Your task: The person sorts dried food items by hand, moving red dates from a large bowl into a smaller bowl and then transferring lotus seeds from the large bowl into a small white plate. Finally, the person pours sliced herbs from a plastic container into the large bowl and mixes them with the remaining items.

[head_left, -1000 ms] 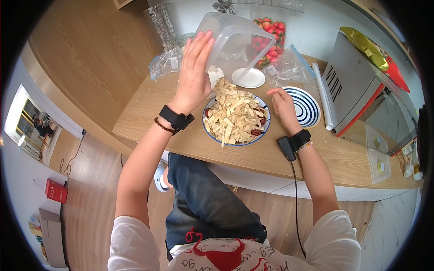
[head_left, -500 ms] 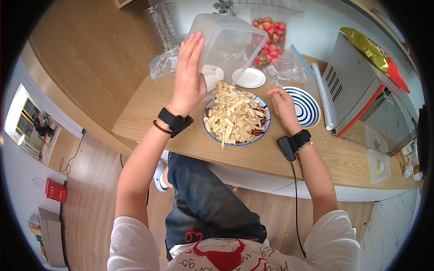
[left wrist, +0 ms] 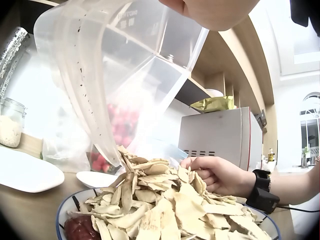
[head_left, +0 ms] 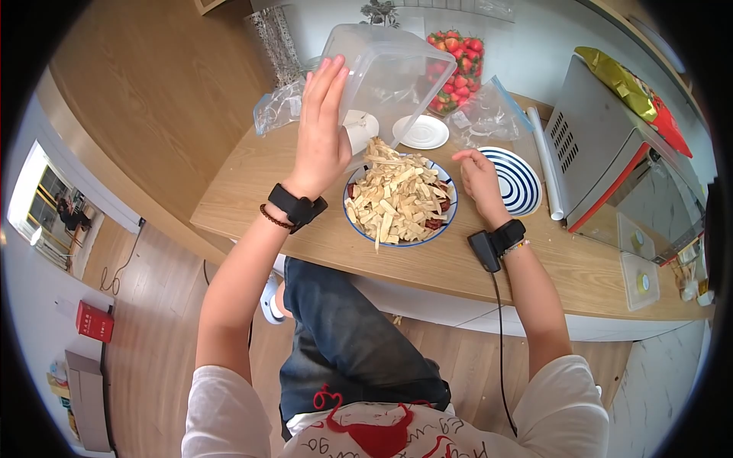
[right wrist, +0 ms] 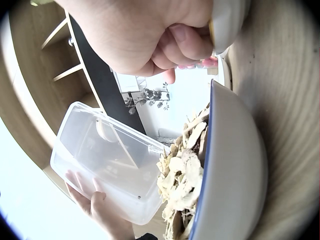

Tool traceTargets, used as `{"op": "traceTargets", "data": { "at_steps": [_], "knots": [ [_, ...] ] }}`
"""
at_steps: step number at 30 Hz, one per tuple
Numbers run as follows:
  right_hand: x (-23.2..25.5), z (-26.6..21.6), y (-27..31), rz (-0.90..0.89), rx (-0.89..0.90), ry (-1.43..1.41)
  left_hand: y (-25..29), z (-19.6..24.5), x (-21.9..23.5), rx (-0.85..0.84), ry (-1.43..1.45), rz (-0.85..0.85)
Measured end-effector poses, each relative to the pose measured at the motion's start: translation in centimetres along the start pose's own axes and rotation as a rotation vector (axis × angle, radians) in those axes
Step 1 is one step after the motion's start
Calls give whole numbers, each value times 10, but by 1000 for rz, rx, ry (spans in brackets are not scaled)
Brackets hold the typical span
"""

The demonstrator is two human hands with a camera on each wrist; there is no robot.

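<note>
In the head view my left hand (head_left: 321, 141), fingers straight, presses against a clear plastic container (head_left: 385, 76). It is tipped on its side, its opening toward a blue-rimmed bowl (head_left: 352, 223). Pale dried slices (head_left: 393, 198) are heaped in the bowl and reach up to the container's rim, with dark red pieces (left wrist: 81, 229) at the edge. My right hand (head_left: 482, 183) lies between the bowl and a blue-striped plate (head_left: 525, 179), fingers loosely curled with nothing visible in them. In the right wrist view the left hand (right wrist: 102, 212) shows partly through the container.
Behind the bowl are a small white plate (head_left: 421, 133), a larger white dish (head_left: 359, 126), clear bags (head_left: 492, 118) and strawberries (head_left: 460, 84). A grey appliance (head_left: 603, 145) and a white roll (head_left: 544, 164) stand at the right. A black cable (head_left: 500, 343) hangs from the right wrist.
My left hand and the container have shifted slightly left since a second ago, the container tilting a little differently. My right hand and the bowl have stayed in place.
</note>
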State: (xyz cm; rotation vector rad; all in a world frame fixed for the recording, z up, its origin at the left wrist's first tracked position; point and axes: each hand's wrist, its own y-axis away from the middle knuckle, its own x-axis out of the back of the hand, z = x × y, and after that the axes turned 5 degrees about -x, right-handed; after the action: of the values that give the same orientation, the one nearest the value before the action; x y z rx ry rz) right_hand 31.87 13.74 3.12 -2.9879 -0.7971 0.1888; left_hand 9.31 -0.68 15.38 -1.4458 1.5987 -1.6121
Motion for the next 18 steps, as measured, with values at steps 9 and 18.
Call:
{"op": "traceTargets", "data": {
  "at_steps": [9, 18],
  "knots": [
    [0, 0, 0, -4, 8, -12, -4, -1, 2, -106, -28, -40],
    [0, 1, 0, -11, 7, -16, -8, 2, 1, -120, -18, -22]
  ]
}}
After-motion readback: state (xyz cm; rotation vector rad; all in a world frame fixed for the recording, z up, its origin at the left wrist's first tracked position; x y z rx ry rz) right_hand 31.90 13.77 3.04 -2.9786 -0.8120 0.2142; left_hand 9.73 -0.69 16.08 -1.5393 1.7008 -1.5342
